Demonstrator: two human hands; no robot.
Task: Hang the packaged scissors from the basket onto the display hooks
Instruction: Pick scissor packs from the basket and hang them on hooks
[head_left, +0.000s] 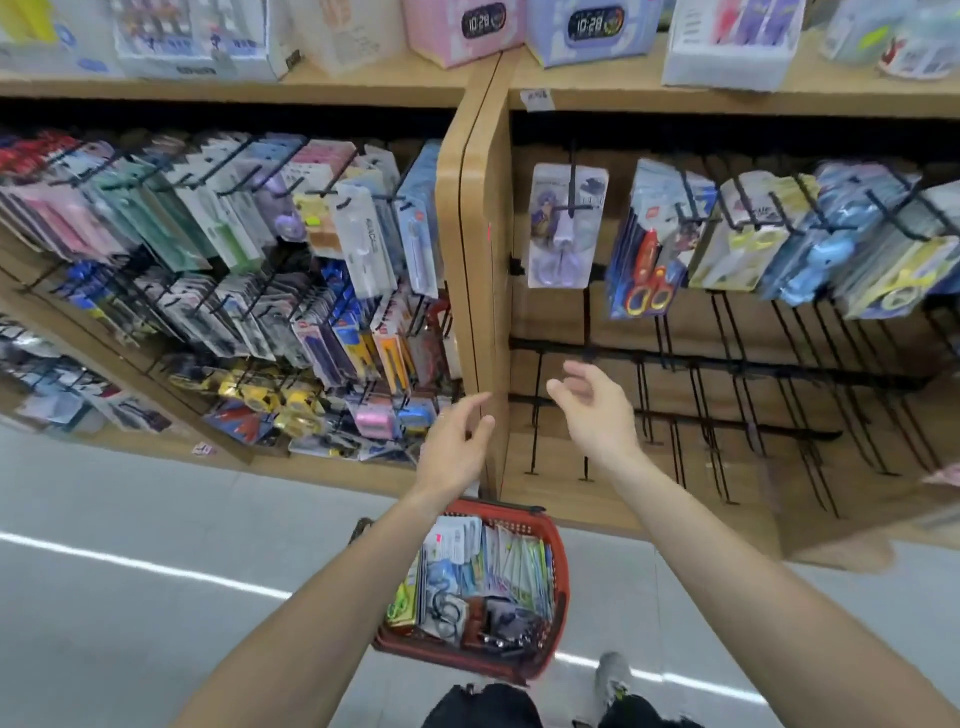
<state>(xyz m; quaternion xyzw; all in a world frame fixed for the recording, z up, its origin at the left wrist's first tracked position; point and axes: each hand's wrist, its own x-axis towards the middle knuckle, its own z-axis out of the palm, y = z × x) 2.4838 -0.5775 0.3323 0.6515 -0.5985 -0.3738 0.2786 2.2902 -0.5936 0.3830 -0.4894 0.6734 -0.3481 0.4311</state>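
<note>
The left bay of the wooden shelf unit carries dense rows of hanging stationery packs on black pegs; the floor below is pale grey with a white stripe; the left hand is raised in front of the central upright of the unit, fingers relaxed and slightly spread, holding nothing; directly beneath the two forearms a red basket stands on the floor, filled with packaged scissors standing and lying together; the right hand is raised just beside the left one, apart from it, fingers loosely extended toward the right bay, holding nothing; above it one purple scissors pack hangs alone on a display hook at the left end of the top row; further right, packs with red and yellow handles and blurred blue and yellow packs hang on the same row; the lower display hooks of the right bay are bare; boxed clocks stand on the top shelf.
</note>
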